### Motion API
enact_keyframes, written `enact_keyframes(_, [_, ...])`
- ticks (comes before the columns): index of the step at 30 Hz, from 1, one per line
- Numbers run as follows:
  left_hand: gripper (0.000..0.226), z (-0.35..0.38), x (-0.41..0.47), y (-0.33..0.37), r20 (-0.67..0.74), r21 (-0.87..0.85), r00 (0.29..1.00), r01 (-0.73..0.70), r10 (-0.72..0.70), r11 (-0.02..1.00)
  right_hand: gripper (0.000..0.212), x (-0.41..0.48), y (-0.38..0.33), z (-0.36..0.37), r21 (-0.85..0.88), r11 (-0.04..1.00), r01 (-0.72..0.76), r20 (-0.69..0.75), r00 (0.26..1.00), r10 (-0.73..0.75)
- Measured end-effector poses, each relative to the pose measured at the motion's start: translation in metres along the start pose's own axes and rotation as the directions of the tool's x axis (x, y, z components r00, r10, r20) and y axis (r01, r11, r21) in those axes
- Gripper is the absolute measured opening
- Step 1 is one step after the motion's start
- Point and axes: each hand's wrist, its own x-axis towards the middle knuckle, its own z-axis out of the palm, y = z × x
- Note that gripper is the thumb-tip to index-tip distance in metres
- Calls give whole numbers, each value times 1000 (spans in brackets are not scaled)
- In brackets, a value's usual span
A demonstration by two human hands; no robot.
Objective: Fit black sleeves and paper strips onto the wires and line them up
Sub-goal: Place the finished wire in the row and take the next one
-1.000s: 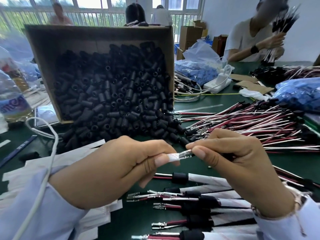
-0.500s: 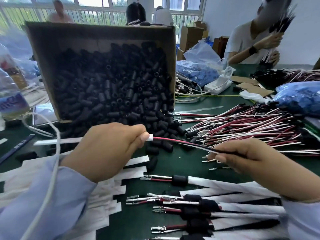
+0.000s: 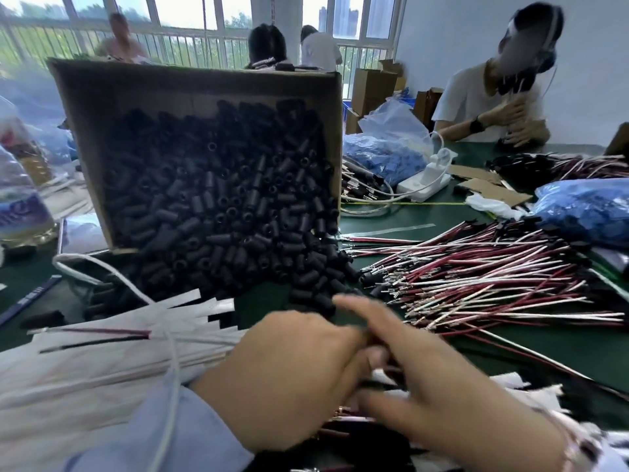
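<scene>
Here, a red-and-black wire [image 3: 109, 332] stretches across white paper strips [image 3: 190, 310] just before the box [image 3: 170, 86] of black sleeves [image 3: 221, 206]. Nearer than the box, the blurred left hand [image 3: 289, 379] and right hand [image 3: 442, 400] meet; what they grip is unclear.

Upper right: person in white tee [image 3: 473, 97] seated at the green table [image 3: 401, 218]. Right of centre: white power strip [image 3: 423, 181], cardboard scraps [image 3: 490, 189] near it, blue plastic bags [image 3: 585, 206]. Left edge: blurred water bottle [image 3: 18, 202]; brown cartons [image 3: 371, 86] top centre.
</scene>
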Motion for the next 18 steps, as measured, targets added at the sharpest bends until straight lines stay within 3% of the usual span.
enact_keyframes(2, [50, -5, 1, -4, -13, -117, 999, 46, -47, 992, 50, 0, -1, -12, 183, 983, 27, -102, 995, -9])
enact_keyframes(4, [52, -14, 0, -12, 36, -192, 999, 45, -39, 980, 32, -10, 4, -32, 210, 977, 33, -137, 991, -4])
enact_keyframes(7, [44, -33, -3, -47, 120, -208, 983, 159, -136, 965, 13, -54, 41, -71, 269, 952, -142, -201, 959, 200])
enact_keyframes(9, [39, -36, -6, -62, 155, -308, 977, 191, -149, 932, 23, -87, 74, -90, 116, 933, -342, -253, 898, 360])
enact_keyframes(11, [39, -26, -3, -53, 178, -389, 982, 133, -67, 911, 10, -85, 80, -86, -82, 926, -369, -253, 906, 339])
enact_keyframes(12, [39, -18, 0, -43, 179, -409, 984, 96, -23, 907, 22, -62, 60, -80, -179, 903, -390, -262, 904, 339])
enact_keyframes(13, [39, -11, 3, -36, 168, -430, 986, 69, 5, 900, 40, -40, 35, -63, -260, 910, -324, -239, 934, 264])
enact_keyframes(14, [39, -8, 5, -33, 150, -451, 989, 60, 10, 890, 51, -23, 11, -42, -200, 946, -254, -145, 963, 228])
enact_keyframes(16, [38, -10, 4, -41, 143, -496, 988, 125, -62, 859, 49, -2, -15, -8, -108, 992, -63, -97, 994, 52])
enact_keyframes(18, [41, -14, 1, -56, 105, -523, 977, 212, -184, 826, 37, 4, -8, 3, -217, 976, -3, -259, 964, -55])
